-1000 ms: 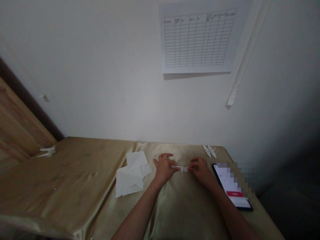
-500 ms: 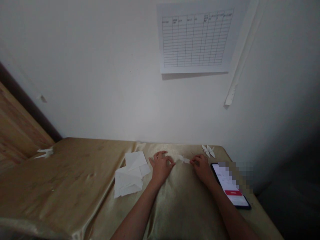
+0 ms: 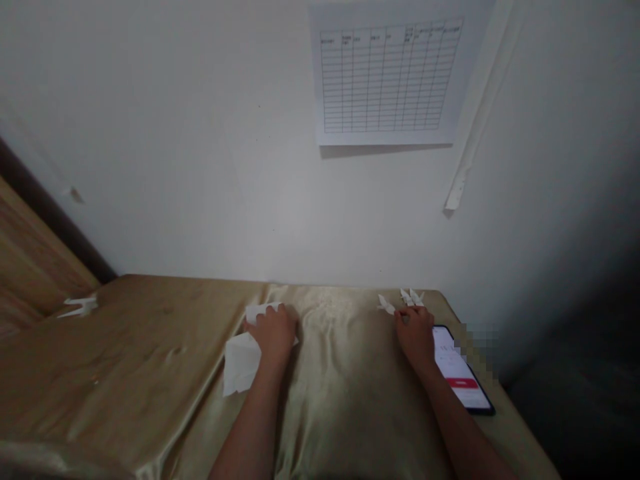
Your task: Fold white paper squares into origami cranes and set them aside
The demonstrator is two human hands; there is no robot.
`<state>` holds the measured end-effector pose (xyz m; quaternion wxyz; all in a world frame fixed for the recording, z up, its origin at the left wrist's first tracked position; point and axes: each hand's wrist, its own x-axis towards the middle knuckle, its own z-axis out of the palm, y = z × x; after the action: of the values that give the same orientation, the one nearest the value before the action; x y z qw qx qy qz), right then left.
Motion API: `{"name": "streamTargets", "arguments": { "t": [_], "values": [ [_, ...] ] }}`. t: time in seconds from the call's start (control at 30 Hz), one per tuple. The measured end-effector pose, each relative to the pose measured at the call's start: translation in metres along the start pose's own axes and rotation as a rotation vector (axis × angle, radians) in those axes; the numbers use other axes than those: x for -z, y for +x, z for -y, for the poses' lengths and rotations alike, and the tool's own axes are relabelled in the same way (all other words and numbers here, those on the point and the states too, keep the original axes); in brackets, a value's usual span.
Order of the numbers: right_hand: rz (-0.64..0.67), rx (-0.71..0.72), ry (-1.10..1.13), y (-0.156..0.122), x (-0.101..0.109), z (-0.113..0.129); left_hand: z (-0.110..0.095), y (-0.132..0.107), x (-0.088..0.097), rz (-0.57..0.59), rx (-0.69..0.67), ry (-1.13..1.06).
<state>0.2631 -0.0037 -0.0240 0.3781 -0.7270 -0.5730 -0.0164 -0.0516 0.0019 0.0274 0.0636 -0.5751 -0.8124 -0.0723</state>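
Observation:
Over a pile of white paper sheets [image 3: 239,367] on the left, my left hand [image 3: 275,332] rests with its fingers spread across the top sheet, covering part of the pile. My right hand [image 3: 415,333] is closed, thumb and fingers pinching the edge of a small folded paper crane [image 3: 385,305] near the back of the table. Just behind that hand stand two more paper cranes [image 3: 411,297], side by side and partly hidden by its fingers.
A phone [image 3: 463,373] with a lit screen lies right of my right hand, near the table edge. A gold satin cloth [image 3: 345,400] with folds covers the table. White paper scraps [image 3: 81,306] lie far left. A printed chart [image 3: 385,80] hangs on the wall behind.
My left hand has moved left from the bare cloth onto the paper pile. My right hand has shifted slightly right and back with the paper crane, closer to the other two.

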Motion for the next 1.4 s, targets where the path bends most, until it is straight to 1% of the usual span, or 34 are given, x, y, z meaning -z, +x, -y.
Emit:
{"name": "streamTargets", "arguments": {
  "t": [0.1, 0.13, 0.17, 0.33, 0.37, 0.47, 0.57, 0.6, 0.7, 0.83, 0.9, 0.93, 0.97, 1.03, 1.07, 1.13, 1.17, 1.2, 1.23, 1.27, 1.3, 1.33, 1.4],
  "values": [
    [0.002, -0.020, -0.076, 0.000, 0.002, -0.004, 0.007, 0.003, 0.002, 0.139, 0.018, 0.008],
    [0.003, -0.021, -0.100, 0.000, 0.003, -0.006, 0.009, 0.003, 0.003, 0.168, 0.005, 0.011],
    [0.006, -0.012, -0.121, 0.000, 0.004, -0.007, 0.010, 0.004, 0.004, 0.172, -0.003, 0.012],
    [-0.003, 0.132, -0.181, 0.012, 0.004, -0.010, 0.013, 0.005, 0.011, 0.148, 0.020, -0.031],
    [-0.009, 0.148, -0.198, 0.016, 0.004, -0.010, 0.013, 0.006, 0.013, 0.124, 0.028, -0.044],
    [-0.027, 0.135, -0.278, 0.025, 0.001, -0.011, 0.012, 0.006, 0.017, 0.085, 0.049, -0.071],
    [-0.057, 0.051, -0.325, 0.026, -0.004, -0.013, 0.007, 0.005, 0.016, 0.078, 0.013, -0.102],
    [-0.047, 0.008, -0.323, 0.026, -0.005, -0.013, 0.004, 0.005, 0.016, 0.086, -0.018, -0.119],
    [-0.012, -0.091, -0.288, 0.026, -0.007, -0.012, -0.009, 0.000, 0.011, 0.098, -0.175, -0.208],
    [-0.023, -0.145, -0.277, 0.033, -0.005, -0.008, -0.031, -0.010, 0.001, 0.181, -0.337, -0.360],
    [-0.044, -0.159, -0.307, 0.036, -0.004, -0.008, -0.039, -0.017, -0.004, 0.221, -0.462, -0.476],
    [-0.062, -0.144, -0.329, 0.037, -0.003, -0.008, -0.042, -0.020, -0.007, 0.256, -0.533, -0.546],
    [-0.077, -0.129, -0.349, 0.037, -0.002, -0.008, -0.044, -0.023, -0.009, 0.317, -0.623, -0.596],
    [-0.088, -0.118, -0.377, 0.036, 0.001, -0.008, -0.046, -0.028, -0.014, 0.417, -0.784, -0.650],
    [-0.088, -0.126, -0.384, 0.035, 0.002, -0.008, -0.046, -0.029, -0.017, 0.451, -0.840, -0.659],
    [-0.105, -0.164, -0.392, 0.032, 0.007, -0.004, -0.047, -0.031, -0.022, 0.478, -0.894, -0.691],
    [-0.121, -0.167, -0.387, 0.032, 0.009, -0.002, -0.048, -0.031, -0.025, 0.479, -0.905, -0.714],
    [-0.122, -0.155, -0.377, 0.031, 0.012, 0.001, -0.049, -0.030, -0.027, 0.459, -0.889, -0.737],
    [-0.126, -0.132, -0.367, 0.031, 0.015, 0.005, -0.049, -0.030, -0.030, 0.415, -0.839, -0.748],
    [-0.129, -0.098, -0.352, 0.031, 0.018, 0.010, -0.050, -0.029, -0.032, 0.348, -0.766, -0.739],
    [-0.115, -0.040, -0.320, 0.031, 0.020, 0.014, -0.050, -0.028, -0.033, 0.294, -0.716, -0.703],
    [-0.086, 0.022, -0.271, 0.030, 0.023, 0.019, -0.050, -0.027, -0.035, 0.267, -0.693, -0.644],
    [0.026, 0.184, -0.126, 0.026, 0.024, 0.026, -0.050, -0.027, -0.035, 0.260, -0.663, -0.511]
  ]
}}
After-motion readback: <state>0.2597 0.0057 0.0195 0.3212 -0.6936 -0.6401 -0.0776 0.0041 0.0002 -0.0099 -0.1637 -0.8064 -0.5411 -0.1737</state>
